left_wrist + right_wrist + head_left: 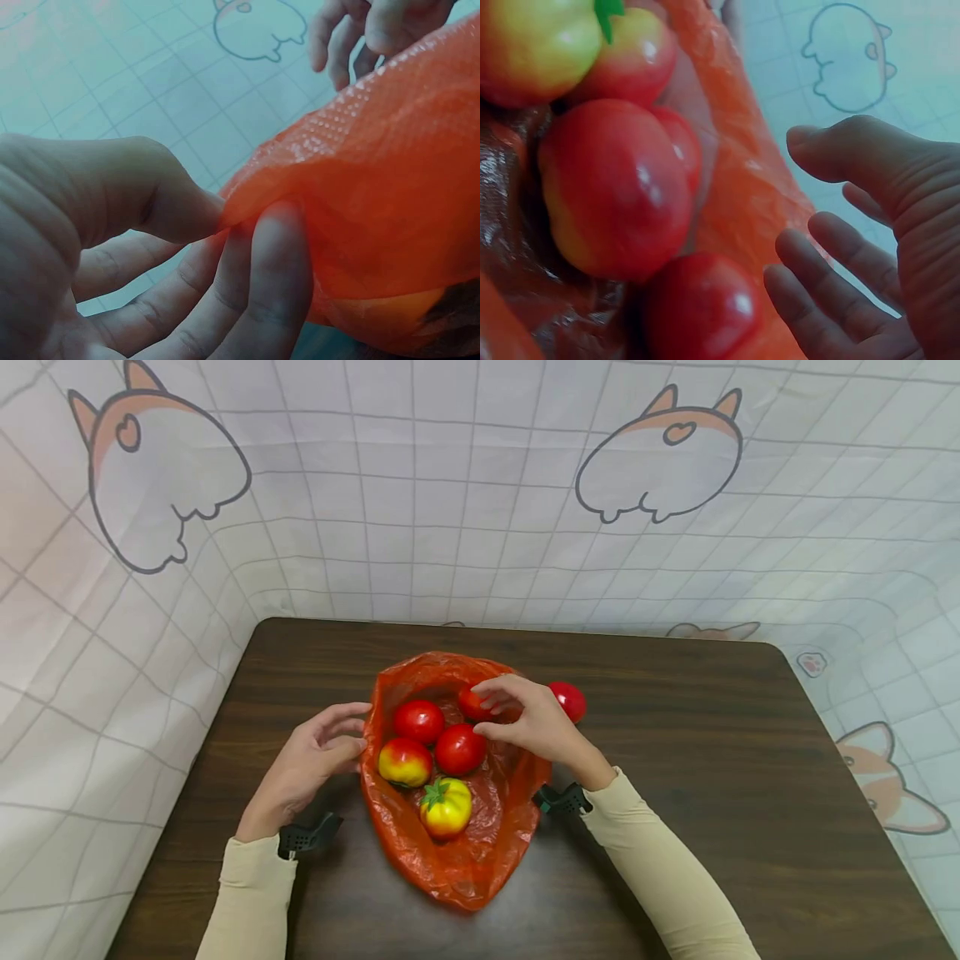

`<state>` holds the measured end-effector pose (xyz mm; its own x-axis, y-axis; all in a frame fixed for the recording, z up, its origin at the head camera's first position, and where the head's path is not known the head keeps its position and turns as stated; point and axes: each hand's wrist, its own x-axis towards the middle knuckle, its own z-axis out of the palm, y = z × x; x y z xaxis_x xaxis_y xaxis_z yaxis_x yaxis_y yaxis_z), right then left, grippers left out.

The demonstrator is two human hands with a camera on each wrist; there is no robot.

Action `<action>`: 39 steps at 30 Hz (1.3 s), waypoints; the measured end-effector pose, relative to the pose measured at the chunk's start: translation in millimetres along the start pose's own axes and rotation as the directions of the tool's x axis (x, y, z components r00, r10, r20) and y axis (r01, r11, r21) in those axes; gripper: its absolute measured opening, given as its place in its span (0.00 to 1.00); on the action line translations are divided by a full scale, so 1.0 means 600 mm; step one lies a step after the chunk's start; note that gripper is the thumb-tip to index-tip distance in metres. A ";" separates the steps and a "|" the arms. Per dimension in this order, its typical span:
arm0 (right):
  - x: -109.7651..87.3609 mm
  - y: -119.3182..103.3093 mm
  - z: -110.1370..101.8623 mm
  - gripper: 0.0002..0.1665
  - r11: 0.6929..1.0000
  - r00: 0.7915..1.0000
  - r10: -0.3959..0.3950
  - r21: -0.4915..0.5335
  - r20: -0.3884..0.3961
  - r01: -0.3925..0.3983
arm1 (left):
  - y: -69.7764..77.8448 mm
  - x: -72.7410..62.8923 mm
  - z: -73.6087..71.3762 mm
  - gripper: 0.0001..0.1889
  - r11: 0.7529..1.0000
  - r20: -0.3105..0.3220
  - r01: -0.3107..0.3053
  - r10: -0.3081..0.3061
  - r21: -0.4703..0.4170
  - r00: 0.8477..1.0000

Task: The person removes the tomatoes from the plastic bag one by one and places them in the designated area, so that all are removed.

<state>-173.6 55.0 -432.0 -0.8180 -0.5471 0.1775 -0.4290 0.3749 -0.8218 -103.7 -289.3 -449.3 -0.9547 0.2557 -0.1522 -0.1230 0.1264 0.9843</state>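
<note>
Red bag (457,872): lying with wide open mouth on the dark wooden table (712,760), between the two hands, with five fruits inside.
Left hand (307,760): at the left side of the bag, pinching the rim between thumb and fingers, as shown well in the left wrist view.
Right hand (540,722): over the far right part of the bag, thumb and fingers apart and lightly bent; well apart from the left hand.
Yellow fruit (447,810): nearest inside the bag, with green leaves on top.
Red-yellow fruit (406,762): at left inside, just beside the left wall.
Left red fruit (419,722): just beyond the red-yellow one.
Middle red fruit (461,749): to the right of these two, near to the right thumb.
Far red fruit (472,702): partly hidden behind the right fingers; contact not possible to tell.
Outside red fruit (567,702): on the table, to the right of the bag, partly covered by the right hand.
Wall cloth (420,485): at the far side, white with grey grid and drawn animals.
</note>
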 end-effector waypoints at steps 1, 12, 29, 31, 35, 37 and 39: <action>0.000 0.001 0.003 0.31 1.000 1.000 0.001 0.002 0.008 -0.001 | -0.001 0.000 0.000 0.26 1.000 0.000 0.000 0.000 -0.002 1.000; -0.004 0.014 0.025 0.32 0.999 0.999 0.026 -0.033 0.048 -0.025 | 0.002 0.002 -0.002 0.26 1.000 -0.004 0.016 -0.016 -0.013 1.000; -0.012 0.034 0.039 0.31 0.993 0.991 0.066 -0.103 0.114 -0.054 | 0.001 0.001 -0.001 0.27 1.000 -0.010 0.018 -0.018 0.017 1.000; -0.012 0.037 0.040 0.31 0.992 0.990 0.076 -0.109 0.116 -0.063 | 0.001 0.001 0.000 0.27 1.000 -0.009 0.019 -0.018 0.019 1.000; -0.015 0.041 0.042 0.32 0.992 0.986 0.088 -0.107 0.142 -0.073 | 0.000 0.000 0.000 0.27 1.000 -0.009 0.018 -0.017 0.019 1.000; -0.016 0.042 0.043 0.33 0.993 0.983 0.085 -0.098 0.160 -0.069 | -0.001 0.000 -0.001 0.27 1.000 -0.009 0.013 -0.013 0.020 1.000; -0.016 0.043 0.043 0.34 0.994 0.981 0.083 -0.088 0.173 -0.068 | -0.001 0.000 -0.001 0.27 1.000 -0.010 0.010 -0.010 0.023 1.000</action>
<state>-167.0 50.8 -469.0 -0.7720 -0.6355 0.0125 -0.4044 0.4759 -0.7810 -103.7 -290.0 -449.6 -0.9560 0.2450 -0.1614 -0.1267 0.1511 0.9804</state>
